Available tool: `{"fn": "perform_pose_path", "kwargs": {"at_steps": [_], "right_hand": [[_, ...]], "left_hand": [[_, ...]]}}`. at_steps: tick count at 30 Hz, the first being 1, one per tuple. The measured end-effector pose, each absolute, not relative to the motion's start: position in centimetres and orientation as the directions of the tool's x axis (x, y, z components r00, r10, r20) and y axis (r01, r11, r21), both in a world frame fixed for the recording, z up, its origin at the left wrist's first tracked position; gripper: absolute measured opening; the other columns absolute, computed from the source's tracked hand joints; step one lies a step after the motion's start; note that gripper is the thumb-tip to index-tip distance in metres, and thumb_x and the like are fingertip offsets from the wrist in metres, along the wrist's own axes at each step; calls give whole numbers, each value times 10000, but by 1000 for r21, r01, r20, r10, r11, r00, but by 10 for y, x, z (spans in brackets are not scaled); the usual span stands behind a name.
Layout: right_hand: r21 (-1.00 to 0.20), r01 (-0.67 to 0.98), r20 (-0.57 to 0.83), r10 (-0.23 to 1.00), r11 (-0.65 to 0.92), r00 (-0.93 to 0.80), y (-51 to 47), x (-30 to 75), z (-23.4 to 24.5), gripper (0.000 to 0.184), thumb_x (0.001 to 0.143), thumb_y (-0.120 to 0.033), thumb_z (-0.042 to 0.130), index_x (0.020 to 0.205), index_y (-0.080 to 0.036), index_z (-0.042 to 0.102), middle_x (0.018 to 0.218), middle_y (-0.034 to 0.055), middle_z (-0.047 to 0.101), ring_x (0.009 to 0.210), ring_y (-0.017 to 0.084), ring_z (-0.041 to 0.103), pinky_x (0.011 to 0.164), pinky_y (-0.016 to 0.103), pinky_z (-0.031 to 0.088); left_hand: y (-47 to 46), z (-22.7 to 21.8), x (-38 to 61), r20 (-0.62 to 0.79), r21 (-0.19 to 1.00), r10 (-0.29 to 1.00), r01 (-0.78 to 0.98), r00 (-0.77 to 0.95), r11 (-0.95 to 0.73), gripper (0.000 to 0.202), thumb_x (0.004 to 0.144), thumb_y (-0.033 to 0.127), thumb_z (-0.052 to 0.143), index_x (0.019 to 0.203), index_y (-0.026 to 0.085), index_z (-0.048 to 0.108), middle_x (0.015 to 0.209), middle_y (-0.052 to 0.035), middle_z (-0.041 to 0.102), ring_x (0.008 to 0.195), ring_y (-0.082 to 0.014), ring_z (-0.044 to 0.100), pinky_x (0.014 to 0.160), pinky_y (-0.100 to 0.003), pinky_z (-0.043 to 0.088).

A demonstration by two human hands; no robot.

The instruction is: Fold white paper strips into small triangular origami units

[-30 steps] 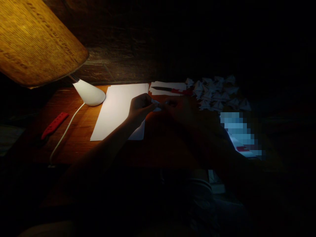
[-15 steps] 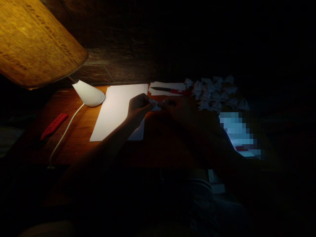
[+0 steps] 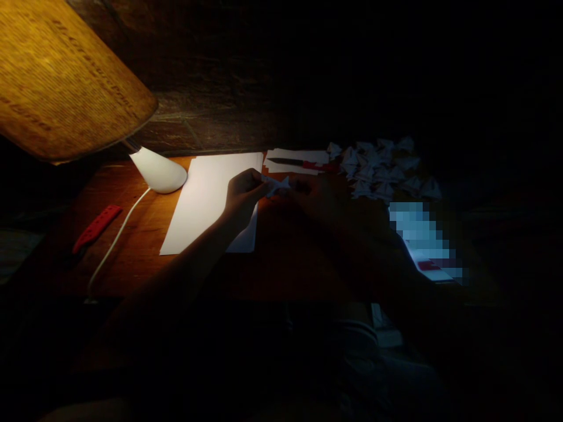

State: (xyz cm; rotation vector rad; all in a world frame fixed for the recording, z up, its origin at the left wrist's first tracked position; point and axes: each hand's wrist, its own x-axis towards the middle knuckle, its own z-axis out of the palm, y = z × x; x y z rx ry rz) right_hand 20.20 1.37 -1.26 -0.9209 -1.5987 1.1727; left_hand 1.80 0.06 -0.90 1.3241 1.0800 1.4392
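I see left hand [image 3: 243, 193] pinching small paper piece [image 3: 277, 186] above table [image 3: 145, 240], just off white sheet's [image 3: 206, 199] right edge. Piece's long axis runs left-right, far end at right hand [image 3: 316, 196] (too dark, can't tell its grip). Versus half-second back: piece slightly higher, more exposed.

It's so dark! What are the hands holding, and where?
A small white paper piece: left hand pinches its left end, right hand its right end.
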Motion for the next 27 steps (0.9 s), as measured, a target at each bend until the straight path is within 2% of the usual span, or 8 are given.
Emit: {"fn": "perform_pose_path", "kwargs": {"at_steps": [3, 7, 11, 14, 20, 27], "right_hand": [[-962, 77, 230, 932, 260, -279, 15, 202, -15, 411, 806, -573, 841, 724, -214, 658, 729, -6, 650, 710, 156, 548, 660, 300, 429], [-971, 41, 213, 934, 234, -287, 15, 202, -13, 439, 792, -634, 825, 762, -223, 675, 803, 11, 697, 772, 173, 586, 706, 309, 457], [-972, 46, 205, 932, 228, -300, 12, 206, -7, 468, 803, -660, 810, 735, -220, 665, 740, -2, 658, 743, 169, 559, 671, 305, 438], [-968, 60, 222, 940, 245, -260, 12, 208, -5, 413, 805, -581, 843, 740, -215, 663, 740, -8, 655, 728, 159, 555, 679, 307, 448], [-973, 54, 209, 957, 224, -204, 14, 207, -7, 204, 793, -307, 854, 745, -203, 686, 773, -3, 682, 740, 156, 573, 681, 305, 445], [-962, 122, 210, 945, 246, -249, 17, 210, -9, 223, 801, -310, 846, 698, -203, 681, 735, -4, 680, 709, 156, 560, 662, 307, 432]], "left_hand": [[1, -9, 18, 239, 968, 970, -67, -33, -241, 302, 717, 291, 828, 725, 221, 534, 661, 22, 623, 586, -101, 622, 599, -252, 547], [1, -10, 18, 231, 969, 972, -81, -32, -233, 353, 693, 321, 875, 728, 219, 538, 685, 17, 648, 604, -106, 638, 603, -251, 557], [1, -10, 18, 225, 970, 974, -95, -18, -225, 376, 677, 329, 910, 736, 214, 557, 702, 13, 669, 620, -109, 654, 605, -244, 565], [0, -8, 18, 208, 973, 978, -102, 12, -206, 356, 668, 298, 915, 739, 208, 578, 710, 9, 676, 627, -110, 662, 615, -245, 573], [-1, -9, 16, 157, 983, 985, -110, 69, -149, 280, 661, 234, 919, 785, 189, 672, 724, -5, 702, 639, -120, 677, 637, -260, 588], [-4, -4, 14, 103, 994, 991, 31, 91, -106, 233, 673, 247, 939, 767, 149, 750, 720, -41, 746, 643, -137, 700, 630, -260, 575]]}}
